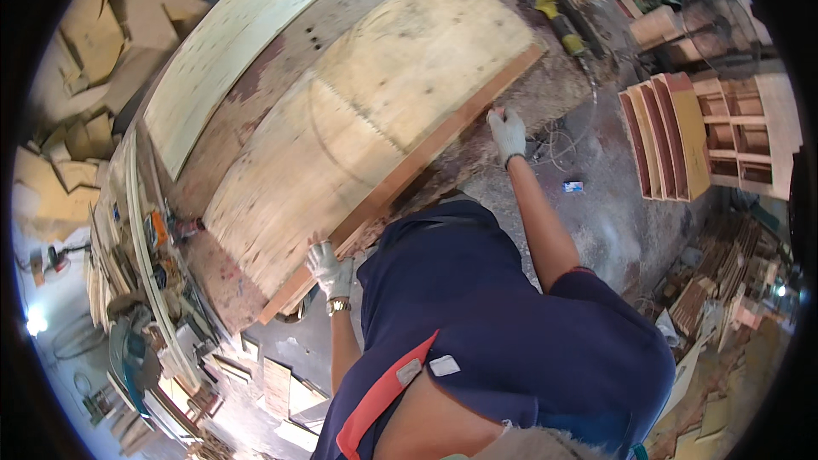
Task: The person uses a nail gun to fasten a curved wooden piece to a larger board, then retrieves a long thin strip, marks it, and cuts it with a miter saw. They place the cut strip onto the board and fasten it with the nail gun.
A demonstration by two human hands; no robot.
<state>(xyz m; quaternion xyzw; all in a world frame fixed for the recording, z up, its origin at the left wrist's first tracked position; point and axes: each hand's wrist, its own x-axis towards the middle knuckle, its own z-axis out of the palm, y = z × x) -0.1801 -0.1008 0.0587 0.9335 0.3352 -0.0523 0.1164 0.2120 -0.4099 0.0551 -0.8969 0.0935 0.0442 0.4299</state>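
The gloved left hand (329,269) touches a pale, knotty, straight-edged wooden panel (362,140).

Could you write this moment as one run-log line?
left hand: gloved, at brown edge strip | right hand: gloved, near strip, grasp unclear | pale board: on worktable | yellow-green tool: right of board

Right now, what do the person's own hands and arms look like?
Left hand: off-white glove, fingertips apparently uncovered; gold-toned metal-look watch at the wrist. Right hand: similar pale glove, dark cuff edge. Both forearms bare; right arm has a short navy sleeve. Left sleeve end unclear.
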